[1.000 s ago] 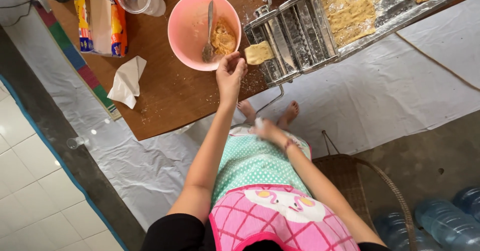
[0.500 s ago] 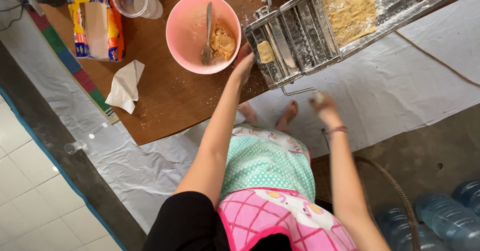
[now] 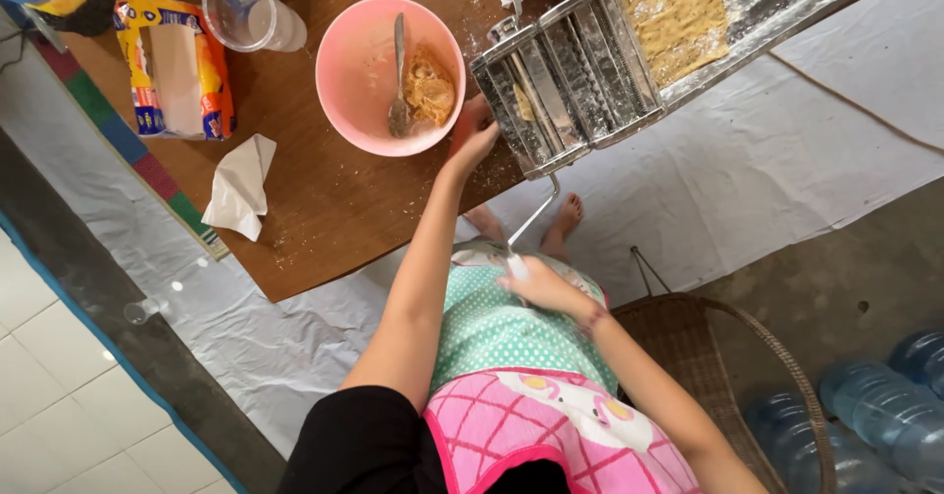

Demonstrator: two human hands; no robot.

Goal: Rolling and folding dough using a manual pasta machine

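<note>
To steady it, the left hand (image 3: 472, 140) presses flat at the roller machine's (image 3: 565, 71) nine o'clock while the right hand (image 3: 536, 283) grips its crank handle (image 3: 531, 221).

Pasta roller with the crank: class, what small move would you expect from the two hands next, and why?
Probably another crank turn. The right hand grips the crank handle, the left hand rests against the pasta roller, and a dough piece sits between the rollers, not yet through.
</note>
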